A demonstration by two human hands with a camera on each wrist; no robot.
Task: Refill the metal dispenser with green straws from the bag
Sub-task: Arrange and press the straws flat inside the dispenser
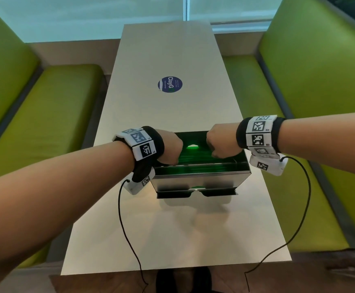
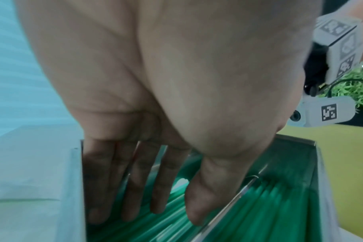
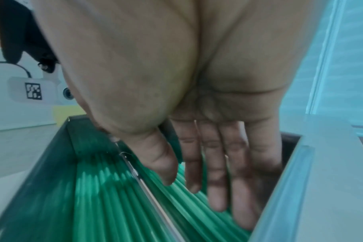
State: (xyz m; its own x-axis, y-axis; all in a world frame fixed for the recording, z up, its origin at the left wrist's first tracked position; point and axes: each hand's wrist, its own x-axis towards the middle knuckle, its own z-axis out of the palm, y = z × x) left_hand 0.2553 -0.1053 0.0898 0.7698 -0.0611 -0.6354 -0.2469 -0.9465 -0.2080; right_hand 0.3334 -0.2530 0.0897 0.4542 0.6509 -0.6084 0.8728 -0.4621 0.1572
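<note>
The open-topped metal dispenser [image 1: 199,180] stands in the middle of the table, holding a bed of green straws [image 1: 190,157]. My left hand [image 1: 169,148] reaches down into its left end, and in the left wrist view its straight fingers [image 2: 133,188] lie on the green straws [image 2: 259,204]. My right hand [image 1: 221,144] dips into the right end; its straight fingers [image 3: 218,180] press on the green straws [image 3: 106,196] in the right wrist view. A thin metal rod [image 3: 147,188] runs across the straws. No bag is in view.
The long pale table [image 1: 172,60] carries a round blue sticker [image 1: 169,84] beyond the dispenser. Green booth benches [image 1: 45,115] flank the table on both sides. Wrist-camera cables [image 1: 128,235] trail over the table's near end.
</note>
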